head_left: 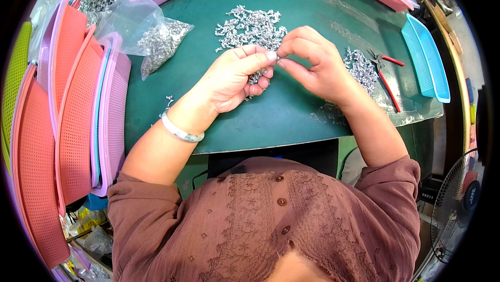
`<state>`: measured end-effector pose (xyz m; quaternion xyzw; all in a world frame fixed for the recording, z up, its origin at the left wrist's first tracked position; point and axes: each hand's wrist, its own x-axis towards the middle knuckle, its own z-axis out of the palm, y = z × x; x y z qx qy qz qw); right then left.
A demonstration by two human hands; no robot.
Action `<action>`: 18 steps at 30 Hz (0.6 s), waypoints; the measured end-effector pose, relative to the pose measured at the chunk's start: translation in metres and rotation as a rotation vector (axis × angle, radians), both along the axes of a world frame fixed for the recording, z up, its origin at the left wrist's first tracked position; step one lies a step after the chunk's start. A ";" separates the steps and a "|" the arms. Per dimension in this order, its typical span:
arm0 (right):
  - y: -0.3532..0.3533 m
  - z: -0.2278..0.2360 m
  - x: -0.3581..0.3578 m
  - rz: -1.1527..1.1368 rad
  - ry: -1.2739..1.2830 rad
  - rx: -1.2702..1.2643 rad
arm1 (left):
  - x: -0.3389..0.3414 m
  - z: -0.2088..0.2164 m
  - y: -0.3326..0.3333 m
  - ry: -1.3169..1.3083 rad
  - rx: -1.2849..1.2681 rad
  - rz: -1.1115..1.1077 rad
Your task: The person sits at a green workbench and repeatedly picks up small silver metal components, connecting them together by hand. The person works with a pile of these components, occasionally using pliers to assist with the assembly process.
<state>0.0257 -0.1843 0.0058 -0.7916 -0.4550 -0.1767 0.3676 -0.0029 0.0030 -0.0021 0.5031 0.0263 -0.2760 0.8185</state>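
Observation:
Over the green table (234,126) my two hands meet at the fingertips. My left hand (234,73), palm up, is closed round several small silver metal parts (256,77), which show between its curled fingers. Between thumb and forefinger, my right hand (315,63) pinches a tiny silver piece (277,59) against the left thumb tip; its exact shape is too small to tell. Just beyond the hands lies a large loose pile of small silver metal parts (252,27). To the right of my right hand is a smaller pile (360,71) of similar parts.
Red-handled pliers (385,79) lie beside the smaller pile. A blue basket (424,58) stands at the right edge. A clear bag of metal parts (161,45) lies at left, near stacked pink and purple baskets (78,126). More bins line the far edge; a fan (458,198) stands lower right.

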 end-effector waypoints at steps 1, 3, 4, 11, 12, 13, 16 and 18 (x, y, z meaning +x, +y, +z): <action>0.000 0.000 0.000 0.007 0.006 0.000 | 0.000 0.000 -0.001 0.002 0.024 0.002; -0.001 -0.003 0.004 -0.049 0.003 -0.012 | 0.001 -0.001 0.001 -0.016 -0.001 -0.002; -0.003 -0.006 0.007 -0.077 0.001 -0.019 | 0.001 -0.001 0.003 -0.025 -0.013 -0.004; -0.011 -0.017 0.012 -0.230 0.007 -0.292 | 0.004 -0.002 0.009 0.033 -0.232 0.011; -0.012 -0.014 0.012 -0.215 0.014 -0.304 | 0.004 -0.002 0.010 0.030 -0.236 0.013; -0.012 -0.012 0.011 -0.199 0.021 -0.316 | 0.005 -0.002 0.010 0.027 -0.240 0.016; -0.011 -0.012 0.010 -0.217 0.035 -0.276 | 0.005 -0.001 0.008 0.027 -0.198 0.043; -0.012 -0.011 0.011 -0.223 0.062 -0.295 | 0.006 -0.003 0.010 -0.003 -0.168 0.010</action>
